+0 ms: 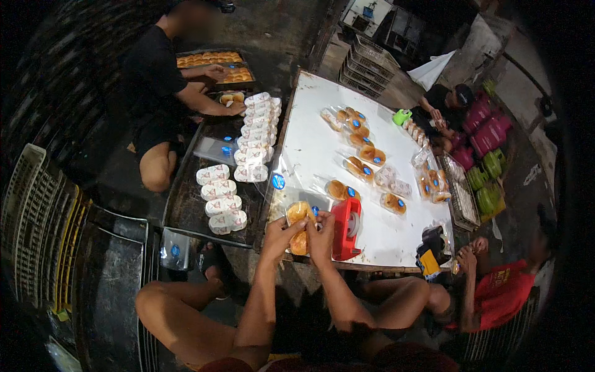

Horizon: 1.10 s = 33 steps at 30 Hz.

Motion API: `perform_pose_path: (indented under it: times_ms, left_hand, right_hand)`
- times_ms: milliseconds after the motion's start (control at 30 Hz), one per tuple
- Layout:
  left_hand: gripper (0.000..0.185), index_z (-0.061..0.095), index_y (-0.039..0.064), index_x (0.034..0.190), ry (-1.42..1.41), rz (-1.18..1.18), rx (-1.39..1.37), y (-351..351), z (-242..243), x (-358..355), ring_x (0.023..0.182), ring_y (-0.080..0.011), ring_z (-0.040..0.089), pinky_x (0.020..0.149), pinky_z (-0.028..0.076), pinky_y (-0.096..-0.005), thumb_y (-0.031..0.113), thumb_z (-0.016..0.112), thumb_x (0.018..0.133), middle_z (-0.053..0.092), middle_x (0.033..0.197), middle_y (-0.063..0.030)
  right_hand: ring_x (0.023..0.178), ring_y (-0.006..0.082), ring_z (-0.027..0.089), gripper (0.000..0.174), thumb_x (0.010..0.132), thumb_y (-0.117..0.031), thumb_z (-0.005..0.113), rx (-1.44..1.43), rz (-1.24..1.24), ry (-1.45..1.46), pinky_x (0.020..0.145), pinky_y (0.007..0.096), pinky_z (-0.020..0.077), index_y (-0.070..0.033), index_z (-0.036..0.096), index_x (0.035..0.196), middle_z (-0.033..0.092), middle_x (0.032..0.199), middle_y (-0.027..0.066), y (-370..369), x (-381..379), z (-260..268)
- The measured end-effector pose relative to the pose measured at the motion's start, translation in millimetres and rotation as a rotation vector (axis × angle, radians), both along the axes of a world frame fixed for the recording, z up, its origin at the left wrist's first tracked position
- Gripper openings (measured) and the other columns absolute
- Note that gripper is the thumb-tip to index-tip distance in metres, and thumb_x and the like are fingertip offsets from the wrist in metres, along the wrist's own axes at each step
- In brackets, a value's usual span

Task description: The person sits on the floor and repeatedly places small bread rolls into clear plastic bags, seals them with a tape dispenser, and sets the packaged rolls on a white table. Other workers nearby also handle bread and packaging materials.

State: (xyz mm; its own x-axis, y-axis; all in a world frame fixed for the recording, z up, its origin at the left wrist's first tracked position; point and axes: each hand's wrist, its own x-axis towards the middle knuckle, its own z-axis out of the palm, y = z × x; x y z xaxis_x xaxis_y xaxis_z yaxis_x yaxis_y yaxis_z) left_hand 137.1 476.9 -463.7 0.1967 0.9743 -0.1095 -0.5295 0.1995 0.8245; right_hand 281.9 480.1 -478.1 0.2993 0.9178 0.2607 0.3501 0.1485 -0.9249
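Note:
Both my hands hold a clear plastic bag with bread buns [298, 242] inside, over the near left edge of the white table [307, 102]. My left hand [281, 237] grips the left side of the bag; my right hand [321, 235] pinches it at the right, the fingertips of both close together. Just right of my right hand stands a red tape dispenser [341, 230] with a roll of tape. Bagged buns with blue labels [358, 168] lie scattered over the table. To the left, wrapped buns in printed paper [225, 222] sit in rows on a dark tray [186, 204].
A person in black [153, 69] kneels at the upper left by trays of buns [209, 59]. Another person [439, 100] sits at the far right, and one in a red shirt [504, 293] at the near right. Stacked crates [367, 67] and a black tape dispenser [434, 244] are also about.

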Motion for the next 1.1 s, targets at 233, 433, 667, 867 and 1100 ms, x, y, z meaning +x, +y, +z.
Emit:
perform_pose_path:
  times_ms: [233,433,667,867,1100]
  left_hand:
    - [0.031,0.055,0.004,0.124,-0.424,0.407,-0.098,12.9,-30.4,-9.2,0.096,-0.0201,0.065,0.086,0.055,-0.0349,0.02,0.061,0.098,0.065,0.109,-0.0089]
    - [0.051,0.042,0.004,0.135,-0.601,0.642,-0.161,20.7,-41.4,-27.1,0.098,-0.0235,0.063,0.083,0.055,-0.0398,0.017,0.068,0.095,0.06,0.107,-0.0106]
    - [0.029,0.061,0.004,0.116,-0.409,0.55,-0.25,13.5,-22.5,10.4,0.088,-0.021,0.066,0.077,0.056,-0.036,0.023,0.068,0.095,0.066,0.103,-0.0068]
    - [0.035,0.057,-0.002,0.122,-0.501,0.414,-0.302,6.7,-14.0,27.3,0.098,-0.0224,0.065,0.077,0.057,-0.0353,0.017,0.068,0.095,0.064,0.108,-0.0084]
    - [0.05,0.062,-0.001,0.123,0.611,0.279,-0.102,5.4,-52.7,58.0,0.1,-0.0296,0.063,0.087,0.049,-0.0388,0.032,0.076,0.088,0.069,0.108,-0.0125]
  right_hand:
    - [0.098,0.0285,0.062,0.051,0.086,-0.021,0.076,-0.154,0.289,-0.111,0.088,0.0359,0.0494,0.001,0.056,0.128,0.064,0.107,0.0152,-20.5,-25.3,15.2]
    - [0.112,0.0387,0.062,0.057,0.082,-0.021,0.078,0.105,0.342,-0.342,0.097,0.0444,0.0488,0.001,0.056,0.13,0.064,0.118,0.0213,-43.8,-37.5,53.6]
    - [0.113,0.0365,0.061,0.046,0.084,-0.021,0.076,-0.002,0.306,-0.372,0.096,0.045,0.0476,-0.001,0.062,0.123,0.066,0.118,0.0207,-26.1,-30.6,51.5]
    - [0.117,0.0379,0.06,0.05,0.085,-0.019,0.074,0.173,0.22,-0.447,0.102,0.0438,0.0455,-0.003,0.06,0.131,0.067,0.114,0.0193,-8.5,-12.0,37.7]
    - [0.078,0.0157,0.061,0.041,0.099,-0.02,0.06,-0.247,0.225,0.027,0.07,0.0313,0.0516,-0.003,0.057,0.136,0.068,0.092,0.0079,50.0,58.6,18.3]
